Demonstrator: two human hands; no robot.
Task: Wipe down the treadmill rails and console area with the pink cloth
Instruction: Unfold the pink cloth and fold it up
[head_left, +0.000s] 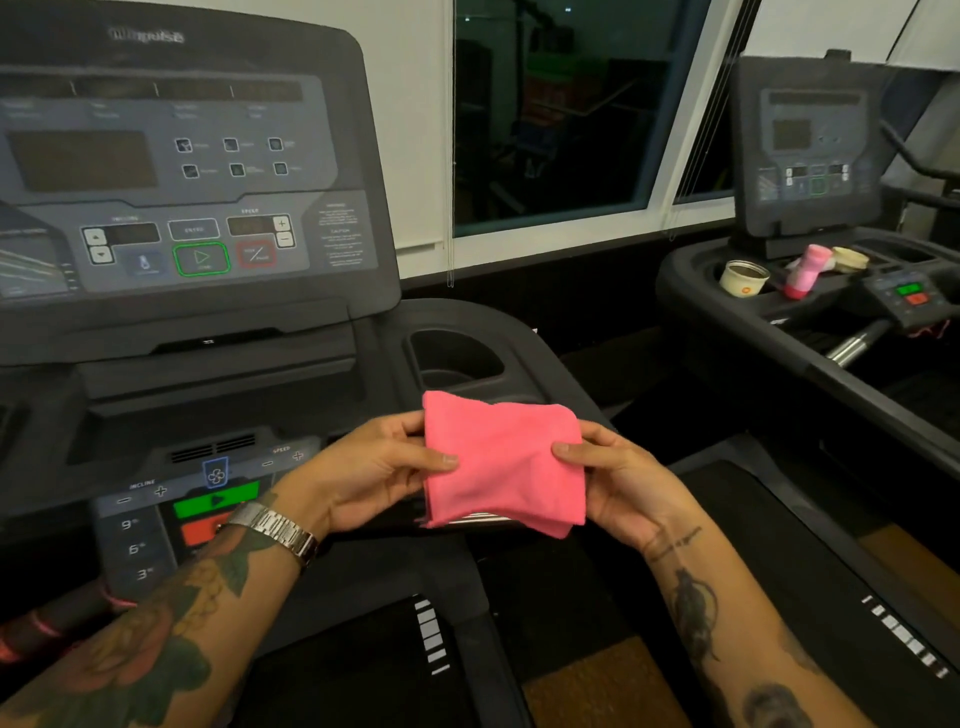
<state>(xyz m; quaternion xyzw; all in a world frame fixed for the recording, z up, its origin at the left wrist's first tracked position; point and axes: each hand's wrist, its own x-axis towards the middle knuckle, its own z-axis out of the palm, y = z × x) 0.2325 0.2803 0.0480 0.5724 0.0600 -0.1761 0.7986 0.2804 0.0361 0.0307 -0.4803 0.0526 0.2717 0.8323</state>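
Pink cloth (501, 462): soft, matte weave, folded into a rough square of several layers, with uneven edges at the near corner. It is held up at the centre of the scene, over the right side of the treadmill's deck and just nearer than the cup holder (452, 353), an oval recess in black moulded plastic.

Left hand (374, 467): pinches the cloth's left edge, thumb on the upper face and fingers behind. A steel link wristwatch (280, 532) is on that wrist.

Right hand (618, 483): pinches the cloth's right edge the same way.

Console (182, 171): dark grey plastic at the far left, a flat tilted panel with an unlit display, a green-ringed button and a red-ringed one.

Lower control panel (150, 525): glossy, at the near left, with green and red bars and a fan symbol, partly behind the left forearm.

Chrome bar (475, 518): a polished cylinder showing just below the cloth's near edge; contact cannot be told.

Second treadmill (810, 156): far right, same dark plastic. Its tray holds a cream paper cup (743, 278) and a pink-and-white object (805, 270) lying on its side, kind unclear.

Window (561, 114): dark glass in a white frame, far centre.
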